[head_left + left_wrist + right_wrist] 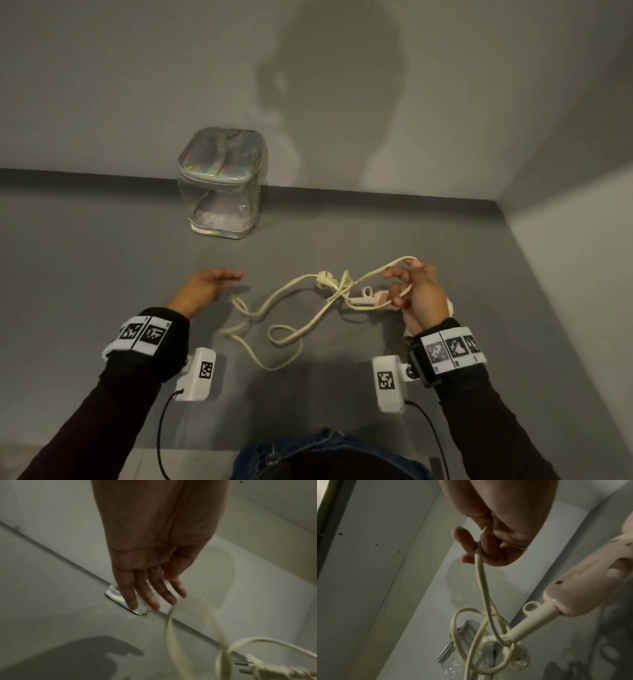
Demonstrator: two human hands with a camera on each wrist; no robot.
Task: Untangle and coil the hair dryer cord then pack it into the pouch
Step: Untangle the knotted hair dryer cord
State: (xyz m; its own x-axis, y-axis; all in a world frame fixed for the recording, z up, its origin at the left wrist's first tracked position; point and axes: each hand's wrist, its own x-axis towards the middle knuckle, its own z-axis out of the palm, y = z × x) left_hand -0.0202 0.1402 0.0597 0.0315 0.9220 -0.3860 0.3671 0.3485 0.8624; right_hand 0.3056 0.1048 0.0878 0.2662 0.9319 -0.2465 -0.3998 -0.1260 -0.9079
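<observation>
- The table (pixel 102 260) is grey, running back to a pale wall (pixel 137 68), with a second wall closing off the right side.
- The pouch (pixel 222 185) is standing upright at the back of the table, against the wall, left of centre. Its sides are clear, its lid is shiny and iridescent, and the zip looks to be closed.
- The person's dark sleeves (pixel 113 411) are reaching in from the near edge, each wrist carrying a band with black-and-white markers and a white camera box.
- The cord (pixel 298 334) is cream and lying in loose, tangled loops across the middle of the table, between the two hands. One loop is lifted off the surface on the right.
- The dryer (pixel 380 297) is pink and lying on the table under the right hand, mostly hidden; its cream cord stem is pointing left into the knot.
- The right hand (pixel 419 291) is raised, fingers curled round the lifted loop of cord, pinching it.
- The left hand (pixel 205 286) is hovering flat above the table, fingers straight and holding nothing, just beside the cord's left loops.
- The plug (pixel 323 278) is sitting in the knot near the middle, its two pins showing in the left wrist view.
</observation>
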